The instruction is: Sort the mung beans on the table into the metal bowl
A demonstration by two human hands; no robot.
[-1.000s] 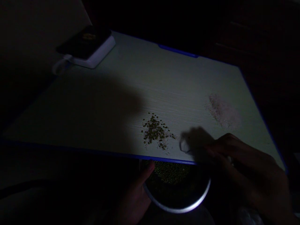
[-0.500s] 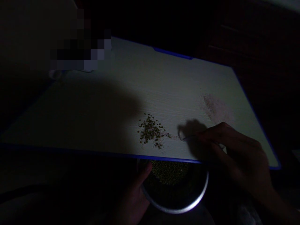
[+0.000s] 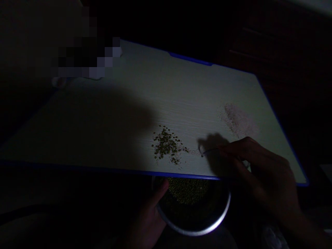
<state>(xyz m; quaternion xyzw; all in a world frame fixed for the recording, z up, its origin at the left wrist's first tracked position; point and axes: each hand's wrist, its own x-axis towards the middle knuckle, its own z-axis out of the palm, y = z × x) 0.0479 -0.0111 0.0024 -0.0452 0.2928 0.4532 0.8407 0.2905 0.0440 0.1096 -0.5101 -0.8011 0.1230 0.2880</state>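
My left hand grips the left rim of a metal bowl, thumb over the edge. Green mung beans lie inside; the board's front edge hides the bowl's far side. Over the board, my right hand pinches a thin metal tool whose exact kind I cannot make out. Its tip is low, close to a thin trail of pale grains. Left of the tip, a loose pile of mung beans mixed with pale grains is spread out. Beyond my right hand sits a heap of pale rice-like grains.
The pale board has a blue rim and a blue handle at its far edge. A blurred-out patch covers something at the upper left. Shadow darkens the board's left half. A shiny, clear crumpled item lies at the lower right.
The tool's tip has shifted very slightly beside the grain trail, and the view has moved a little. Both hands keep their grips; the piles look the same.
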